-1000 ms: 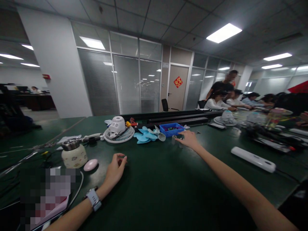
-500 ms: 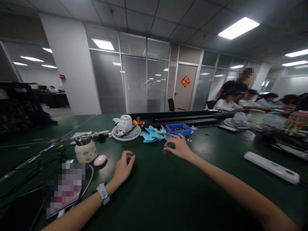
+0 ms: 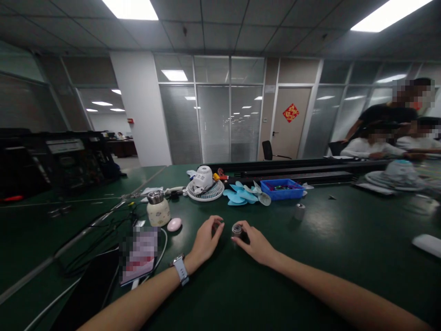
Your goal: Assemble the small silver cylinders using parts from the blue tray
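My right hand (image 3: 257,242) grips a small grey metal cylinder (image 3: 236,231) between thumb and fingers, low over the green table. Rings show on the cylinder's top; its exact kind I cannot make out. Just left of it, my left hand (image 3: 207,234) is curved with the thumb apart from the fingers and nothing visible between them. A second, similar metal cylinder (image 3: 299,211) stands on the table to the right. Beyond the hands lie light-blue fan blades (image 3: 239,194), with a clear, rounded piece (image 3: 264,198) at their right end.
A blue tray (image 3: 284,193) of small parts sits behind the hands, and a white fan housing (image 3: 203,184) is left of the blades. Nearer left are a cream bottle (image 3: 158,210), a pink oval object (image 3: 174,224), a tablet-like device (image 3: 141,257) and cables. People sit at far right.
My right hand has come back from beside the fan blades toward my left hand, now with the metal cylinder in its grip. The camera has turned left.
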The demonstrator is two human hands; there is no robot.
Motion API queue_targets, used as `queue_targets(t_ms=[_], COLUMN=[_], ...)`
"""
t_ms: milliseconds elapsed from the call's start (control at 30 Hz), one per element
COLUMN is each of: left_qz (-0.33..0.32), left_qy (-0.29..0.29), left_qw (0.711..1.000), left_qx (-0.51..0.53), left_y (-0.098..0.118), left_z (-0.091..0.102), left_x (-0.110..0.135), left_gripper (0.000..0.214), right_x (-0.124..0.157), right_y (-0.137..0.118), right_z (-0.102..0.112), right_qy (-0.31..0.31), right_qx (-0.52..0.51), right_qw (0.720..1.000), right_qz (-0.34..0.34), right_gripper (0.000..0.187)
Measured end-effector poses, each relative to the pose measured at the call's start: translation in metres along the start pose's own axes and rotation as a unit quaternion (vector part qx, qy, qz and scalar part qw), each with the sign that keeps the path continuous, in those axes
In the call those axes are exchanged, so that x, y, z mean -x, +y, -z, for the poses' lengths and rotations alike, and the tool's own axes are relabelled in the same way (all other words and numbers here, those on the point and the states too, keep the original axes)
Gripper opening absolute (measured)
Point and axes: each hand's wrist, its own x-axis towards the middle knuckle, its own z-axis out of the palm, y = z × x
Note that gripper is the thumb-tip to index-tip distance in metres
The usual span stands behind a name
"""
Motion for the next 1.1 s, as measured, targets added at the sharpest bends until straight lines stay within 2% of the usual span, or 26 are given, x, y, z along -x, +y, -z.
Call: queue_targets(t_ms=[67, 133, 233, 400, 533, 700, 767, 867, 933, 1067, 1100], left_qz=[-0.044, -0.087, -0.118, -0.094, -0.056, -0.044, -0.029, 0.000, 0.018, 0.064, 0.072], left_qy=[-0.015, -0.054, -0.091, -0.080, -0.058, -0.051, -0.024, 0.050, 0.069, -0.062, -0.080], left_qw=[0.999, 0.995, 0.989, 0.992, 0.997, 0.998, 0.999, 0.997, 0.996, 0.996, 0.994], left_qx=[0.001, 0.007, 0.012, -0.007, -0.004, 0.004, 0.033, 0.056, 0.046, 0.030, 0.021], left_y=[0.013, 0.026, 0.039, 0.043, 0.047, 0.056, 0.056, 0.048, 0.035, 0.000, -0.007], left_z=[0.000, -0.001, -0.004, -0.004, -0.003, -0.002, -0.001, 0.002, 0.004, 0.001, -0.001], left_x=[0.003, 0.005, 0.006, 0.001, -0.002, -0.006, -0.008, -0.011, -0.011, -0.007, -0.006], left_gripper=[0.033, 0.034, 0.029, 0.025, 0.023, 0.016, 0.016, 0.022, 0.027, 0.031, 0.033], right_x=[0.001, 0.002, 0.003, 0.003, 0.003, 0.003, 0.003, 0.002, 0.002, 0.004, 0.004], right_y=[0.000, -0.001, -0.001, 0.001, 0.000, -0.004, -0.004, -0.005, -0.007, -0.011, -0.012], right_z=[0.000, 0.000, -0.001, -0.005, -0.004, -0.003, -0.002, 0.002, 0.003, 0.003, 0.003], right_qy=[-0.003, 0.002, 0.025, 0.042, 0.044, 0.041, 0.040, 0.036, 0.038, 0.050, 0.055], right_qx=[0.012, 0.036, 0.076, 0.074, 0.067, 0.077, 0.074, 0.066, 0.066, 0.070, 0.067], right_qw=[1.000, 0.999, 0.997, 0.995, 0.995, 0.995, 0.996, 0.996, 0.996, 0.994, 0.994], right_qz=[0.004, 0.006, 0.017, 0.055, 0.053, 0.042, 0.040, 0.041, 0.042, 0.062, 0.067], right_gripper=[0.036, 0.037, 0.038, 0.039, 0.041, 0.035, 0.036, 0.041, 0.043, 0.040, 0.039])
